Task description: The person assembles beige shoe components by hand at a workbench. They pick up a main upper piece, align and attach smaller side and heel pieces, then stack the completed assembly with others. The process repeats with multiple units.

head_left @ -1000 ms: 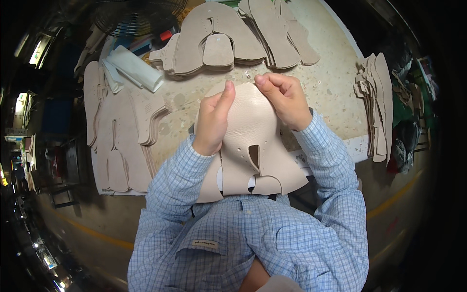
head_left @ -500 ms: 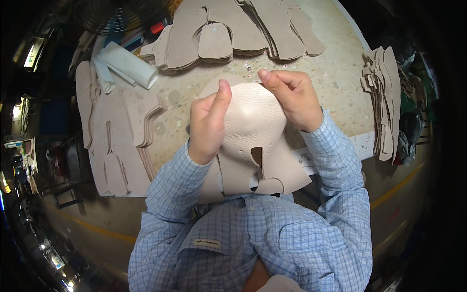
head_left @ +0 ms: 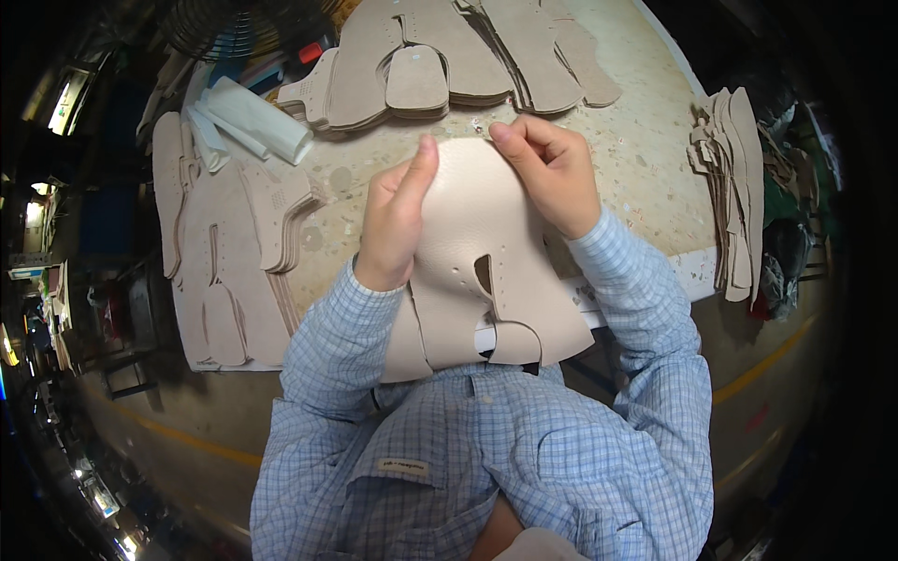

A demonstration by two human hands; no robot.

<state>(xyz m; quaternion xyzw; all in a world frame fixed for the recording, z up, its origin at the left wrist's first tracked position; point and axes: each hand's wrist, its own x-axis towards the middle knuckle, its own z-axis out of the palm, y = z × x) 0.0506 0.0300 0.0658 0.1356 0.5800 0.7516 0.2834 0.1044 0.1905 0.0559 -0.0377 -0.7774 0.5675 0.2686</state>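
A pale beige piece of grained leather [head_left: 472,206], cut to shape with a slot and small punched holes, is held up over the near table edge. My left hand [head_left: 398,210] grips its left upper edge, thumb on the front face and fingers hidden behind. At its top right edge, my right hand [head_left: 552,173] pinches the leather between thumb and curled fingers. Its lower part spreads toward my body, where further cut panels with curved edges lie; I cannot tell whether they are separate pieces.
Stacks of cut leather pieces lie at the back [head_left: 421,79], at the left [head_left: 224,299] and over the right table edge [head_left: 734,196]. A rolled pale sheet [head_left: 253,122] rests at back left. Behind it stands a wire fan guard [head_left: 229,28]. The speckled tabletop [head_left: 645,178] shows between them.
Both hands have moved slightly up and away from me. The leather, bulged and creased across its upper part before, now hangs flatter and smoother.
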